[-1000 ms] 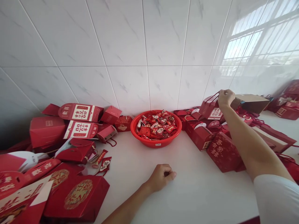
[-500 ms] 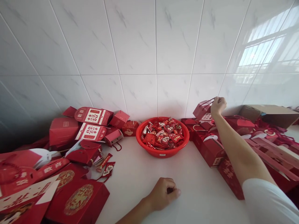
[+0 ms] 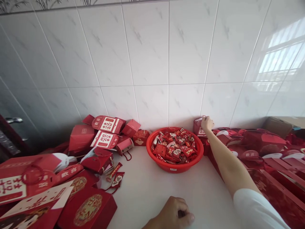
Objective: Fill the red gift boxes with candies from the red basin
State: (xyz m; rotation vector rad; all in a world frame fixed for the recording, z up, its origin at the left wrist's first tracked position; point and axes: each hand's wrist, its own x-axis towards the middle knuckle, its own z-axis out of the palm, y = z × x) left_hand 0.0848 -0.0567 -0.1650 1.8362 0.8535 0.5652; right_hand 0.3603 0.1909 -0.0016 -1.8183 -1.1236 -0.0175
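Observation:
At the back, right of the basin, my right hand point(image 3: 207, 123) is closed on the cord handle of a small red gift box point(image 3: 197, 126) with a white printed panel. The box is by the tiled wall among other red boxes; my fingers partly cover it, and whether it touches what is below I cannot tell. My left hand point(image 3: 175, 213) rests on the white table point(image 3: 145, 187) near the front, its fingers curled in with nothing visible in them. Between and beyond the hands stands a red plastic basin point(image 3: 175, 169) heaped with red-wrapped sweets point(image 3: 175, 144).
Red gift boxes point(image 3: 105, 140) are piled at the left, some on their sides. Two loose wrapped sweets point(image 3: 118, 179) lie beside them. More red boxes point(image 3: 262, 140) crowd the right side, with a cardboard box point(image 3: 277, 126) behind. The tiled wall point(image 3: 152, 105) closes off the back.
My right hand has lowered the gift box toward the boxes by the wall, its cord still in my fingers. My left hand stays curled on the table. The view has shifted.

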